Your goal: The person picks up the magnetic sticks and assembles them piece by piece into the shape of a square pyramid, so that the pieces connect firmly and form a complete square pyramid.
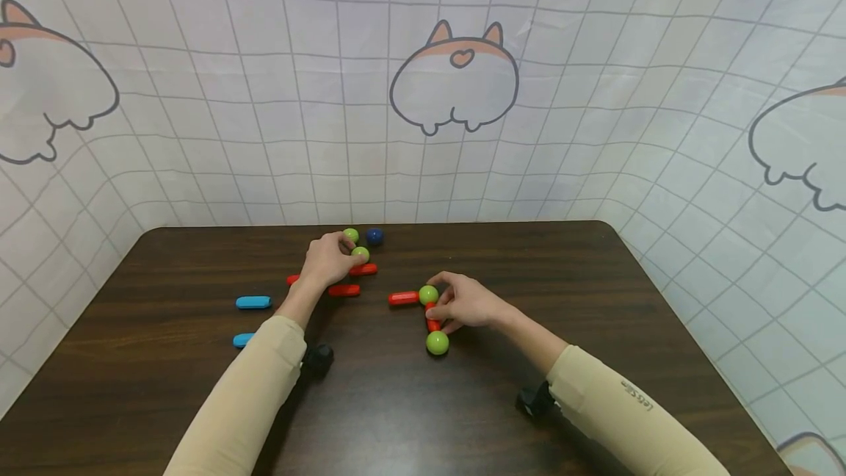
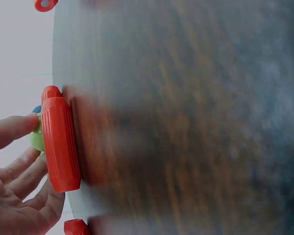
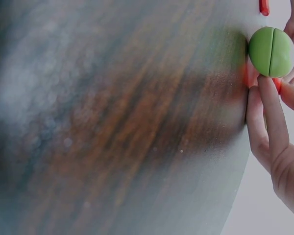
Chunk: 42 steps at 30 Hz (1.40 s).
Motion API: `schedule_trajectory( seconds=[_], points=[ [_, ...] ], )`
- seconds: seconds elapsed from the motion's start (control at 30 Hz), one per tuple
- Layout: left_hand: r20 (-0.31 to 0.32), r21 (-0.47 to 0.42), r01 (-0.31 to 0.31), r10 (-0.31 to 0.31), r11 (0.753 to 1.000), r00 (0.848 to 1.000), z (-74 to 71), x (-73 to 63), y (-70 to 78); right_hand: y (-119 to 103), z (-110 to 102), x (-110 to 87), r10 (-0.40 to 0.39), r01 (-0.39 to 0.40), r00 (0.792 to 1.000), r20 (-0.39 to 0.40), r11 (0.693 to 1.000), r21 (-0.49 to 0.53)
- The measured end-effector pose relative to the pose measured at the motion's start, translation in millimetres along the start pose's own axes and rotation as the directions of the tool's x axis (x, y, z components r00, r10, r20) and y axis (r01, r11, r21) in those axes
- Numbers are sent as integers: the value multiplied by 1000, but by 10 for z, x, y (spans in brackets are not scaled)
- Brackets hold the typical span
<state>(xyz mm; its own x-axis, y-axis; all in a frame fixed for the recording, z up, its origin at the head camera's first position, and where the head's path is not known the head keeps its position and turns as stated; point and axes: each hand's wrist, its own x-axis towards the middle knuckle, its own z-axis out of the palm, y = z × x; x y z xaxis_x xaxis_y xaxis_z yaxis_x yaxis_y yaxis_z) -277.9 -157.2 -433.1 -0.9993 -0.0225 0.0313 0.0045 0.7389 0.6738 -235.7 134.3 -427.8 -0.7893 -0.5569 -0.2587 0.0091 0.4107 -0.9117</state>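
My left hand (image 1: 327, 261) reaches to the back of the table, thumb and fingers pinching a green ball (image 1: 360, 254). Beside that ball are another green ball (image 1: 351, 235) and a dark blue ball (image 1: 374, 236). In the left wrist view a ribbed red rod (image 2: 61, 142) partly covers the pinched ball. Right of the middle, my right hand (image 1: 471, 301) holds a short red rod (image 1: 432, 325) between thumb and fingers. This rod runs between a green ball (image 1: 428, 294) and a nearer green ball (image 1: 438, 343). From the farther ball a second red rod (image 1: 403, 299) extends left.
Around my left wrist lie more red rods (image 1: 344, 290), one partly hidden by the hand. Two light blue rods (image 1: 254, 303) lie farther left, the nearer one partly behind the sleeve. The dark wooden table (image 1: 410, 417) ends at a white gridded curtain (image 1: 297, 94).
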Motion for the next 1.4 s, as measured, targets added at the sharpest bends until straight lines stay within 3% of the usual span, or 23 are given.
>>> schedule_trajectory(
  seconds=[0.47,0.87,1.23,1.4],
  points=[
    [-22,-103,-8,5,995,1000,-38,-69,-16,5,7,22,4,-4,1000,0,1000,-1],
    [-27,-135,-47,43,990,999,-141,-193,-14,2,-3,25,1,-1,1000,6,1000,-5],
    [-17,-138,-180,179,974,984,-131,-430,102,-3,-12,2,-3,3,1000,8,1000,-8],
    [21,-151,-189,194,970,981,-112,-548,160,-9,-15,-3,-3,3,1000,13,1000,-8]
  ],
)
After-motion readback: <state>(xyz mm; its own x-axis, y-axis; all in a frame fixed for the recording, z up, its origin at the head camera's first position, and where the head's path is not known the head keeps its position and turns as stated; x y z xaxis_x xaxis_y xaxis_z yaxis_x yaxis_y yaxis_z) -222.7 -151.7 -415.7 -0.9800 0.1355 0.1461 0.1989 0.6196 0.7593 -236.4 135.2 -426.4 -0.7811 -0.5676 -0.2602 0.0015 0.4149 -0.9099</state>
